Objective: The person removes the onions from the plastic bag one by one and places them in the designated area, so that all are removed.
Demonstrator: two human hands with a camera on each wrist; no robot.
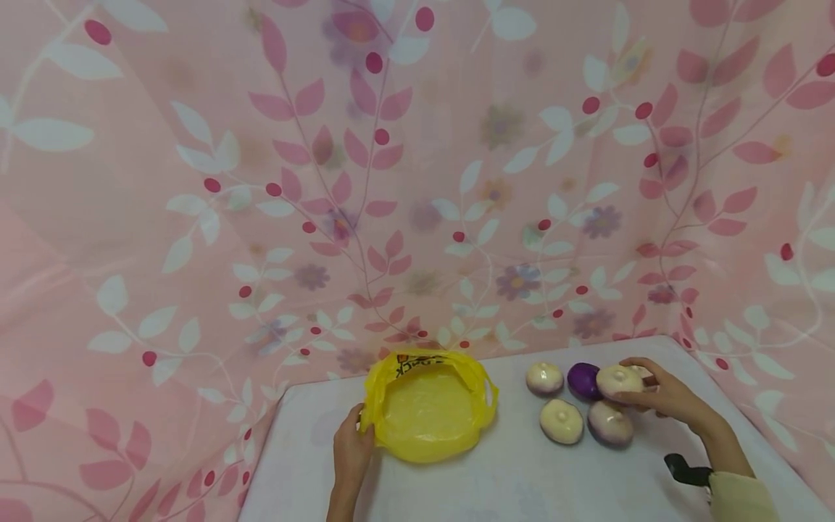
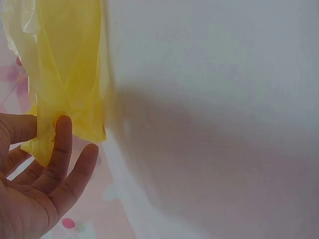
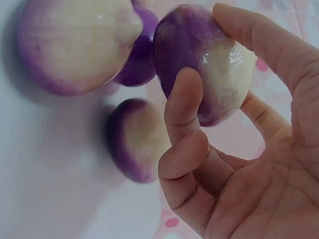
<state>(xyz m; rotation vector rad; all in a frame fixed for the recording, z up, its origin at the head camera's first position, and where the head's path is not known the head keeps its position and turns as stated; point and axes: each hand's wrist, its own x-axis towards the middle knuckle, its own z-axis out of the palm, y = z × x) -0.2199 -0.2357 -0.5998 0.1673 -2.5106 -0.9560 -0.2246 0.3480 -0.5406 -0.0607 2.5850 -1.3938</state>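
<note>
My left hand (image 1: 352, 449) pinches the left rim of a yellow plastic bag (image 1: 430, 453), thumb on one side and fingers on the other. The bag stands on the table with its mouth spread wide, dark lettering at its back. In the left wrist view the thin film of the bag (image 2: 75, 59) hangs between the thumb and fingers. At the right, my right hand (image 1: 668, 395) grips a glossy purple-and-white turnip (image 1: 618, 382) between thumb and fingertips. In the right wrist view this turnip (image 3: 219, 74) is held above the table, beside other turnips.
Around the held one lie a turnip (image 1: 544, 379) at the back left, a purple-side-up turnip (image 1: 583, 380), and two more nearer the front, one turnip (image 1: 562, 422) left of the other turnip (image 1: 610, 424). A pink floral curtain (image 1: 417, 217) rises behind the white-covered table (image 1: 457, 493).
</note>
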